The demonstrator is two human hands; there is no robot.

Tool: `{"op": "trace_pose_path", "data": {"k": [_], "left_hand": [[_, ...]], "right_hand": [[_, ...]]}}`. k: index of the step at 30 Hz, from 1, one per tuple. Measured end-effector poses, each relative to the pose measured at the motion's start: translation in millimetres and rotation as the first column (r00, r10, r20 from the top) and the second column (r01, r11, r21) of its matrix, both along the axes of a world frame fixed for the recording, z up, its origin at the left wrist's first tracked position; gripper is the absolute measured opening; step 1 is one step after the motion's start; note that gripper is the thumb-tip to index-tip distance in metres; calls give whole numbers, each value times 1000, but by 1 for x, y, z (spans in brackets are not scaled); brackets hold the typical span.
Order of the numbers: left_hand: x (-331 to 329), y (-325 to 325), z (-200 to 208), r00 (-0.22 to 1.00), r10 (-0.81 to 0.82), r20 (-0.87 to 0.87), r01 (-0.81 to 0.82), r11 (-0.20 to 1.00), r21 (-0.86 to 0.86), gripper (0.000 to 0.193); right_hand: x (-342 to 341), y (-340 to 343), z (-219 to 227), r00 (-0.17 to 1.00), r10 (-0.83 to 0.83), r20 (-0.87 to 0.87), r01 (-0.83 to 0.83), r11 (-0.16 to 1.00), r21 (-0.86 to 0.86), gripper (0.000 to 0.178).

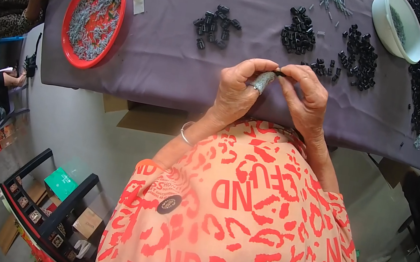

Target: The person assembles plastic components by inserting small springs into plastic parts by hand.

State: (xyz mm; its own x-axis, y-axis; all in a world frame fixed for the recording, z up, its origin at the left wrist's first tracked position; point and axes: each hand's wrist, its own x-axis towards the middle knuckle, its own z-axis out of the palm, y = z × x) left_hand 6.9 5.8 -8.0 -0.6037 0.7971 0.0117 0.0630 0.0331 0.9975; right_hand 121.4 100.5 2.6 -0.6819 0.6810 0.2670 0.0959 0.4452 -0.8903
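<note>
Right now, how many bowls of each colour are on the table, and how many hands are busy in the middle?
Red bowl: 1
White bowl: 1
Hands in the middle: 2, a left hand and a right hand
Total: 4

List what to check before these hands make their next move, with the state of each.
1. Right hand on the small dark piece: ok, pinched at its fingertips.
2. Left hand on the grey material: ok, within its fingers.
3. Dark piece seated in anything: cannot tell, fingertips cover it.
4. Loose black parts nearby: ok, lying on the table beyond the hands.
5. Grey pieces in the red basin: ok.
</note>
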Motion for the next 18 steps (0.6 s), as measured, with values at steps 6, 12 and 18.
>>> {"op": "trace_pose_path", "data": {"k": [6, 12, 18], "left_hand": [[-11, 9, -10, 727, 27, -686, -54, 998, -18, 23], [-16, 6, -8, 712, -42, -701, -57, 991, -118, 23], [-24, 12, 12, 990, -143, -15, 137, 969, -205, 16]], "right_hand": [[-6, 17, -6, 990, 79, 113, -110, 947, 301, 20], [-9, 18, -11, 977, 101, 188, -167, 911, 378, 21], [-11, 17, -4, 956, 95, 277, -205, 893, 401, 34]]}}
